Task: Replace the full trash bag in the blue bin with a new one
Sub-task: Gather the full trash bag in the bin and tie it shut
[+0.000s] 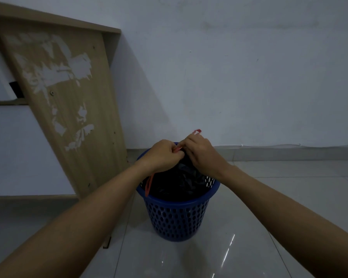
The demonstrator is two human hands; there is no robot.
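The task is at an early step, by my judgement: the full bag is being tied shut and nothing has been lifted out yet.

The blue bin (175, 215) stands on the tiled floor (269, 197), near the wall (229, 77) and just right of a worn wooden desk (68, 109). The black bag (181, 181) sits inside the bin. Its top is drawn up into a neck above the rim, and its crumpled body fills the opening.

Both hands meet over that neck. The left hand (163, 155) has its fingers (176, 155) curled and pinching the red drawstring (149, 185) where it leaves the bag. One loop of the string hangs down from that hand over the bin's left inner side. The right hand (202, 153) is touching or nearly touching the left. Its fingers (189, 144) are curled round the other end of the string, and a short red loop sticks up above the knuckles. Whether a knot is already formed between the hands I cannot tell, since the fingers hide it.

Done so far, as it looks: the bag's mouth is gathered and pulled closed.

Left to do:
- finish the tie
- lift the bag clear of the bin and set it aside
- fetch a new bag, open it, and fit it inside with its edge over the rim

No new bag shows anywhere in view.
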